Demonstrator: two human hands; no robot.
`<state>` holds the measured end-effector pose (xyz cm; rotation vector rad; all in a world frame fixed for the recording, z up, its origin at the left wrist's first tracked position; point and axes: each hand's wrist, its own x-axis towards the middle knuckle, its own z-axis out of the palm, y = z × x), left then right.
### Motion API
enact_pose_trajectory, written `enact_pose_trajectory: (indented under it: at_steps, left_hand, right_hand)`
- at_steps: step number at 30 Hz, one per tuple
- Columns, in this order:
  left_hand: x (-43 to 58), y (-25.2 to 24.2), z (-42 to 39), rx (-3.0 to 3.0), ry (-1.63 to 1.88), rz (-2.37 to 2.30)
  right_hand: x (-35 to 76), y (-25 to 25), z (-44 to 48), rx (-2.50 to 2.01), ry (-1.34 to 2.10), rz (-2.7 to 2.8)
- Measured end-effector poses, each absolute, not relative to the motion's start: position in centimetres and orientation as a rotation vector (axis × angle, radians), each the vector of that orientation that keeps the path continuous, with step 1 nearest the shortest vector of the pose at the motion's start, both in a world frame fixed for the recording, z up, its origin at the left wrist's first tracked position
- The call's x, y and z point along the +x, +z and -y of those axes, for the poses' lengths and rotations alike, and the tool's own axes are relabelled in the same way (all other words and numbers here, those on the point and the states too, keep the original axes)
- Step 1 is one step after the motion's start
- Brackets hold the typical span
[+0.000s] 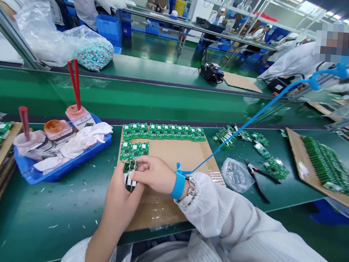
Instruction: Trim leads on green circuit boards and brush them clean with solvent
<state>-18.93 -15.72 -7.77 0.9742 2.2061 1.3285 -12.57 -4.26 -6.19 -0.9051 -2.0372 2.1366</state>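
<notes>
Above the cardboard sheet [172, 153], my left hand [122, 197] is closed round the sides of a small circuit board [129, 184] with white parts on it. My right hand [157, 174] pinches at the same board from the right, thumb and fingertips on its face and upper edge. A blue wrist strap [178, 185] with a coiled cord and a metal watch [190, 192] are on my right wrist. Just beyond my hands, green circuit boards [174, 132] lie in a row along the sheet's far edge, with a shorter row [139, 149] below.
Left stands a blue tray [67, 165] holding pots with red-handled tools and white cloths. To the right lie cutting pliers [259, 173], a clear plastic bag [238, 175], loose boards [275, 167] and a cardboard with stacked boards [327, 164]. The blue cord [255, 115] crosses the bench.
</notes>
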Motion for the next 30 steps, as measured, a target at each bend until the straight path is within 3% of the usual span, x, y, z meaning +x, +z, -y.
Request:
enact_pose_trajectory:
  at_steps: [4,8,20,30]
  left_hand:
    - [-19.3,-8.2,16.2,0.861,1.423,-1.966]
    - [-19.6,-8.6,16.3,0.687,1.506,-1.902]
    - [-19.3,-8.5,16.6,0.581,1.494,-1.965]
    - [-19.1,-8.7,16.8,0.614,1.465,-1.979]
  right_hand:
    - [-12.3,-5.3,3.7,-0.825,2.462,1.869]
    - [-11.9,-4.8,3.3,-0.881,2.471,1.887]
    - [-12.8,-9.0,-3.5,-1.266,1.35,2.322]
    - [-13.0,-9.5,-3.2,-1.259,1.152,2.357]
